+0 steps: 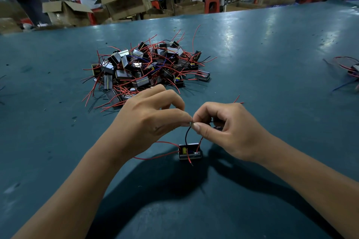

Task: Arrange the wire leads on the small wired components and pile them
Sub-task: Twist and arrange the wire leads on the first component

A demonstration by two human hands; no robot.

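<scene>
Black wire lead [186,134] pinched between left hand [149,116] and right hand [227,128], small component [189,151] dangled below over green table [272,64], heap of components [147,66] piled beyond

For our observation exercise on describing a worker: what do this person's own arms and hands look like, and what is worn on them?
Both forearms are bare right to the bottom edge of the picture: no sleeves, gloves, watch, bracelets or rings show on the left hand or the right hand. The one thumbnail that shows is short and unpainted.
</scene>
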